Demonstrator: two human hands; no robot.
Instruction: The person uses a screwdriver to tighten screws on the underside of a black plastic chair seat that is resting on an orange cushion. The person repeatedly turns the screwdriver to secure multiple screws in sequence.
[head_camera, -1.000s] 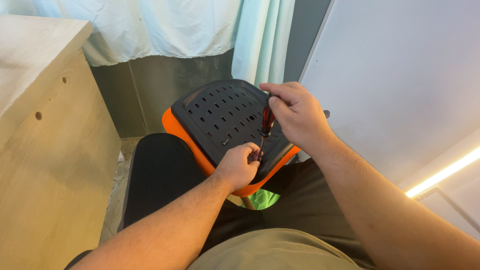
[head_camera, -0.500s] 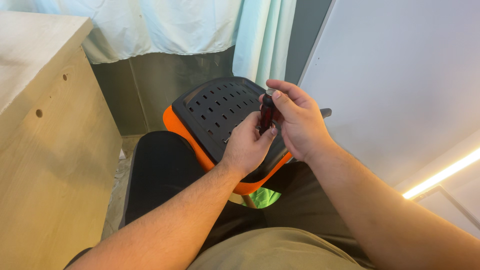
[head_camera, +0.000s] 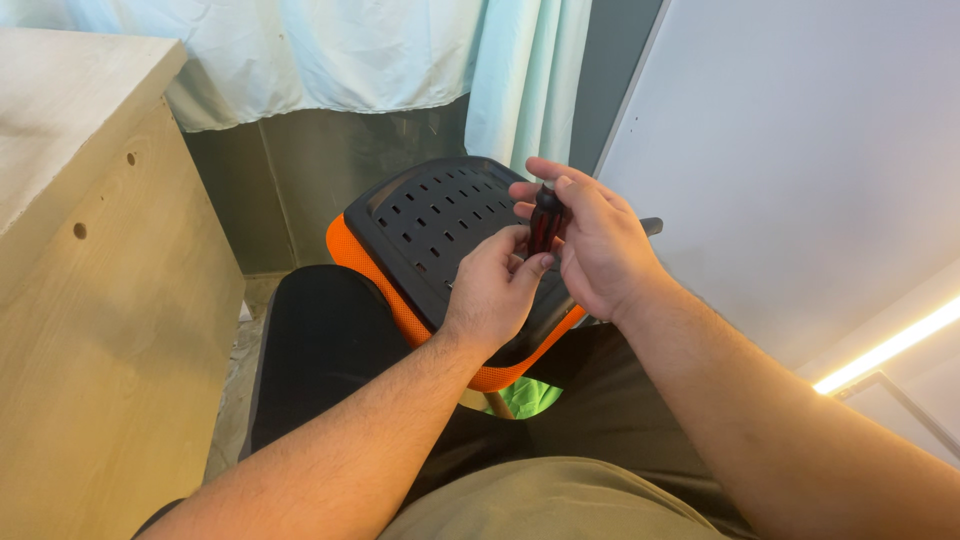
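Lap: a person sits, with an olive green shirt (head_camera: 560, 500) lowest in the picture and dark trousers (head_camera: 600, 420) past it.
Arms: two bare arms reach out from the bottom, one on each side, and meet in the middle.
Black seat: a dark padded seat (head_camera: 320, 350) sits to the left of the lap, under the left arm.
Left hand: the left hand (head_camera: 492, 288) is curled, and its fingertips pinch the low end of the screwdriver.
Right hand: the right hand (head_camera: 595, 245) is wrapped around the handle of the screwdriver, with the thumb and fingers bent over the top.
Screwdriver: the screwdriver (head_camera: 545, 222) has a dark red and black handle. It stands almost upright between the two hands, just above the chair part. Its metal tip is hidden by the hands.
Chair part: a black plastic panel with many little slots (head_camera: 430, 215) has an orange mesh edge (head_camera: 400, 310). It rests on the lap and tilts up, away from the person.
Green bit: a small bright green thing (head_camera: 530, 398) peeks out under the orange edge.
Wooden box: a pale wooden cabinet (head_camera: 100, 300) with small round holes stands on the left.
White board: a big white panel (head_camera: 800, 150) fills the right side.
Curtain: a light blue curtain (head_camera: 350, 50) hangs at the back, over a grey wall (head_camera: 300, 180).
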